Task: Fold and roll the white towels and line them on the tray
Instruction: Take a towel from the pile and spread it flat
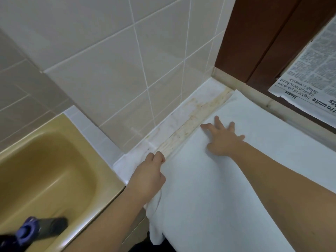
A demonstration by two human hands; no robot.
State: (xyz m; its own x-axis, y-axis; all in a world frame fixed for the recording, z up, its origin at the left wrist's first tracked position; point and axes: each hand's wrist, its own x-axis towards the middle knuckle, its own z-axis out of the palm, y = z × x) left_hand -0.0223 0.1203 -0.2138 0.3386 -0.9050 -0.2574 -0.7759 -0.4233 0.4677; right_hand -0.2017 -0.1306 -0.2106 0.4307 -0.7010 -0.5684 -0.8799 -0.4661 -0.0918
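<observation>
A white towel (227, 188) lies spread flat over the counter, and its near edge hangs down off the front. My left hand (148, 176) pinches the towel's left edge with curled fingers, close to the tiled wall. My right hand (222, 138) lies flat on the towel further back, fingers spread and pressing it down near its far-left edge. No tray is in view.
A yellow sink (45, 170) sits to the left of the counter. A dark bottle with a blue cap (36, 230) shows at the lower left. A stained counter strip (192, 122) runs along the tiled wall. Newspaper (312, 79) covers a window in a brown frame at the right.
</observation>
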